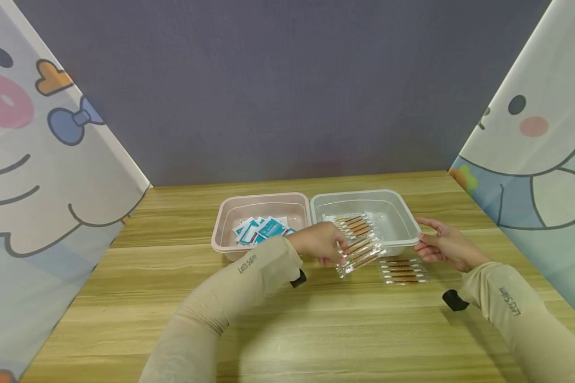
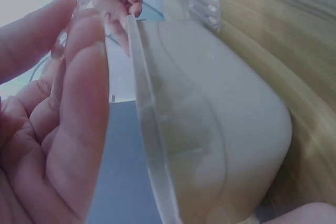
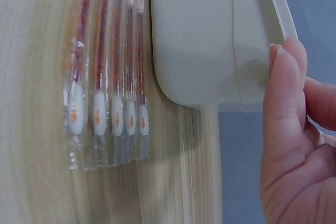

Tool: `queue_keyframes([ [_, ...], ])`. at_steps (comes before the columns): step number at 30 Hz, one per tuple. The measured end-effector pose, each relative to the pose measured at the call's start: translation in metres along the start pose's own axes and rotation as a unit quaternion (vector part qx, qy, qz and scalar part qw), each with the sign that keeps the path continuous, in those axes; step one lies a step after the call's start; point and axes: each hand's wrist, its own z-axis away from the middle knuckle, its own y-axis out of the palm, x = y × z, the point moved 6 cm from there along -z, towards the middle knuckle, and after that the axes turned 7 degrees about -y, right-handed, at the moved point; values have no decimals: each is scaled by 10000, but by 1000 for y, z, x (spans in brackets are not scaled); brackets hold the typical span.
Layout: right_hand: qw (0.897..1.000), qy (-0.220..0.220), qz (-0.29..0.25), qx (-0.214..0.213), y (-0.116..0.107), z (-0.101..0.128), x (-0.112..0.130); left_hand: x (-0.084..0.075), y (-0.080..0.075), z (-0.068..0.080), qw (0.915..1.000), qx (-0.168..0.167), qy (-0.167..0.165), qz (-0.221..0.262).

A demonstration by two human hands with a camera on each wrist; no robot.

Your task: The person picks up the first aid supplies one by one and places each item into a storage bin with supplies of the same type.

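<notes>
My left hand (image 1: 320,242) pinches a clear strip of iodine cotton swabs (image 1: 364,254) over the front edge of the white plastic basin (image 1: 366,196). The swabs have brown shafts and white tips. More swab packs (image 1: 356,224) lie inside that basin, on its left side. My right hand (image 1: 448,246) holds the basin's front right corner, thumb and fingers at the rim (image 3: 286,19). Another strip of iodine swabs (image 1: 404,272) lies flat on the table just before the basin, with orange arrows on its white tips in the right wrist view.
A pinkish plastic basin (image 1: 263,199) stands close on the left, with several blue-and-white sachets (image 1: 268,229) in it. Both basins stand on a wood-grain table (image 1: 287,330). A grey partition (image 1: 287,96) rises behind, and cartoon-printed panels (image 1: 546,159) flank the sides.
</notes>
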Motion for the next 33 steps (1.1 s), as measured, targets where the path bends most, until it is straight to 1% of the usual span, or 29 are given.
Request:
queue_keyframes([
  [6,10000,-41,62,11,-1,0,0,3,-7,-2,9991,-75,-127,387],
  [12,9999,-69,-31,83,0,0,0,4,-20,-5,9992,-264,-231,211],
  [18,10000,-11,-14,21,-1,0,-1,4,-32,-9,9985,-387,-377,56],
  [25,9999,77,143,-57,-2,2,-1,4,-46,-16,9977,-503,-387,239],
  [28,9999,53,89,-72,-1,2,0,4,-54,-20,9974,-547,-406,247],
  [33,10000,-6,-12,-52,2,2,1,2,-68,-28,9969,-500,-490,346],
])
